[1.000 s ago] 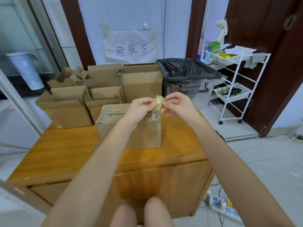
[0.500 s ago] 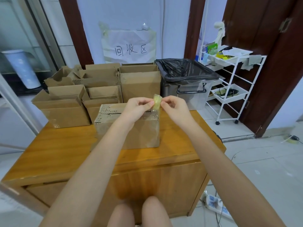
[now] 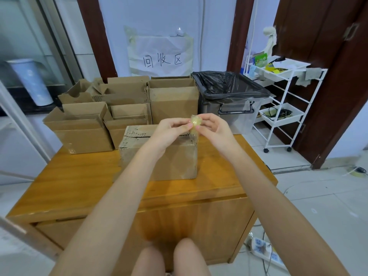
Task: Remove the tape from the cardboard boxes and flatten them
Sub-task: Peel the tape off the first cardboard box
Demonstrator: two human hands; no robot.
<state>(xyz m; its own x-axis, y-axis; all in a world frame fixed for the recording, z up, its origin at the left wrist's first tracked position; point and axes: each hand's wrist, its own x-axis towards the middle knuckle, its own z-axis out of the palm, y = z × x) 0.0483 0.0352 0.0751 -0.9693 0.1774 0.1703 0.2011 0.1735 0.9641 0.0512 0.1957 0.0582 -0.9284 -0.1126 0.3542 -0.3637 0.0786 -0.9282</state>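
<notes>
A closed cardboard box with a torn top edge stands on the wooden table in front of me. Above its right top corner, my left hand and my right hand pinch a crumpled yellowish wad of clear tape between their fingertips. A strip of the tape hangs down from the wad to the box's right corner and seems still stuck there.
Several open cardboard boxes stand at the table's back and left. A bin lined with a black bag sits behind on the right. A white wheeled shelf rack stands further right. A power strip lies on the floor.
Both hands have stayed at the box's right top corner, working the tape into a tighter wad. The view has shifted slightly; the box has not moved.
</notes>
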